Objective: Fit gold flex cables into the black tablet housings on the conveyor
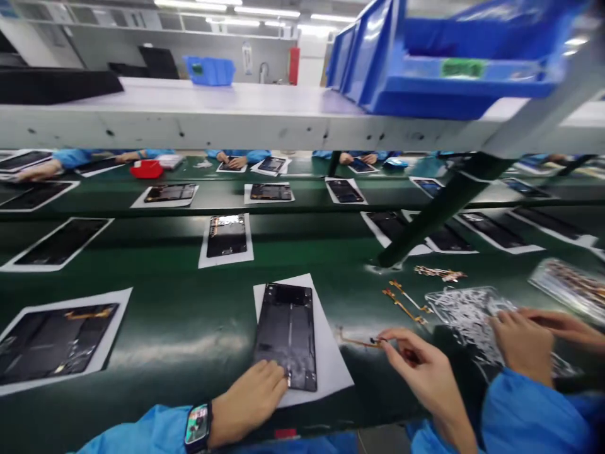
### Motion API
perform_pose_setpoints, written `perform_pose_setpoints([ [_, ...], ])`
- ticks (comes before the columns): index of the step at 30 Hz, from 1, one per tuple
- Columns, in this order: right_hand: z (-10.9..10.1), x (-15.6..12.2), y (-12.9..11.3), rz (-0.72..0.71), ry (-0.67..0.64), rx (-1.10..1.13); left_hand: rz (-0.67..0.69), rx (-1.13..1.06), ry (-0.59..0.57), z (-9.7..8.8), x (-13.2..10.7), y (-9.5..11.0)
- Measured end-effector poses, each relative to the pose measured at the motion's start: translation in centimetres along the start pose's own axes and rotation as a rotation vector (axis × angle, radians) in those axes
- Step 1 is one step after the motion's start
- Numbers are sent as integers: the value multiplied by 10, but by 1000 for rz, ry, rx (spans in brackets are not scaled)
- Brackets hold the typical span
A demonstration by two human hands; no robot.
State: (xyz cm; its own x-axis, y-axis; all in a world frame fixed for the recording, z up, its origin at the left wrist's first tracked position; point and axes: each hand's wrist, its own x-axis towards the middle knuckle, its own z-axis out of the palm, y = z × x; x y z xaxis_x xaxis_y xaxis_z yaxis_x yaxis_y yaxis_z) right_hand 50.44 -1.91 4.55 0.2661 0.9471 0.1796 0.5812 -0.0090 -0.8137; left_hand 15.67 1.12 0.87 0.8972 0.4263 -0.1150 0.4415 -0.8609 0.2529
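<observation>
1. Taking the clock from the black panel (pixel 287 334), twelve pointing away from us, we have the left hand (pixel 250 400) at seven, a watch (pixel 197 429) on its wrist. Its fingers lie together on the panel's near left corner; we cannot tell whether they grip the edge.
2. At about four, we have the right hand (pixel 425 369), thumb and forefinger closed in a pinch on one end of a thin, amber flex strip (pixel 357 341). The strip points towards nine, just beside the panel's white sheet (pixel 328 372).
3. The panel lies flat on that sheet, on the green bench (pixel 189 334) before us.
4. At three, well past the right hand, we see a co-worker's hands (pixel 522 343) at a heap of white strips (pixel 472 315).
5. At nine we see another panel (pixel 51 340), also on white paper.
6. At two, two loose flex strips (pixel 404 305) lie near a small bunch of strips (pixel 439 273).
7. At eleven, farther off, we see a third panel (pixel 227 236).
8. Beyond, at one, blue bins (pixel 439 82) stand on a white shelf (pixel 236 129).
</observation>
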Motion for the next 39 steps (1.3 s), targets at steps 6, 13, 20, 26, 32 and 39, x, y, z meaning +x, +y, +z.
perform_pose_setpoints([
  [6,14,15,-28,-53,-78,15,-173,-216,323,-25,6,-46],
  [13,31,28,-54,-114,-118,-52,-234,-11,276,-15,98,-115],
  [20,29,10,-47,-42,-66,-55,-221,-38,227,-21,109,-123],
  [26,31,0,-29,19,-62,3,-364,-90,200,-31,104,-125],
  [32,19,3,-23,24,-97,31,-668,-128,264,-15,80,-105],
  [39,6,-1,-36,-94,-212,-19,-626,-249,225,-22,102,-131],
])
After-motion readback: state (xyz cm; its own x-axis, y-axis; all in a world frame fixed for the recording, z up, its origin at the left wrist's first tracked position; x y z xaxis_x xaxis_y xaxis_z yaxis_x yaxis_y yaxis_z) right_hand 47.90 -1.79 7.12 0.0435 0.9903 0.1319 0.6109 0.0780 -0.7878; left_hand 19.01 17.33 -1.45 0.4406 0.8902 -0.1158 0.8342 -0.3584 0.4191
